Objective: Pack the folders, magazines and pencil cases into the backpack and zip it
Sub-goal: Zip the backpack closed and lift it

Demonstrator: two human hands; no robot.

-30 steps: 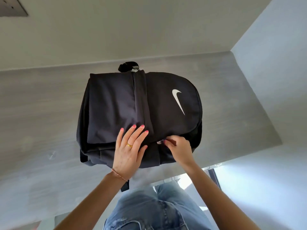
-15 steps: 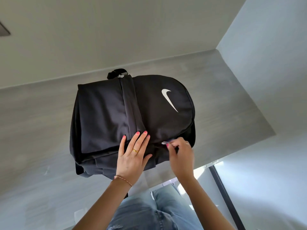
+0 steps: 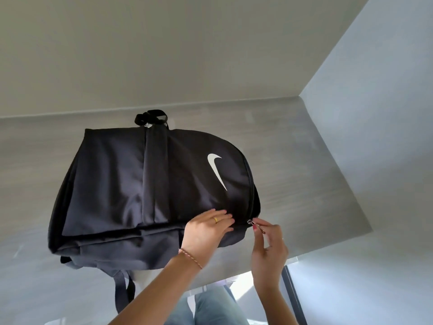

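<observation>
While the backpack point(image 3: 150, 191) lies flat on the tabletop point(image 3: 304, 184), long axis along the near edge, top toward the right corner | right hand point(image 3: 269, 249) pinches the zipper pull point(image 3: 251, 222) at the near-right curve | left hand point(image 3: 206, 233) flat, fingers spread, pressing fabric just beside | likely next: zip runs away, round the curved top | contents hidden.

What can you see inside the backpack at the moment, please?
Nothing: the backpack lies closed on the table, so its contents are hidden. The left hand presses on it while the right hand pinches the zipper pull.
</observation>
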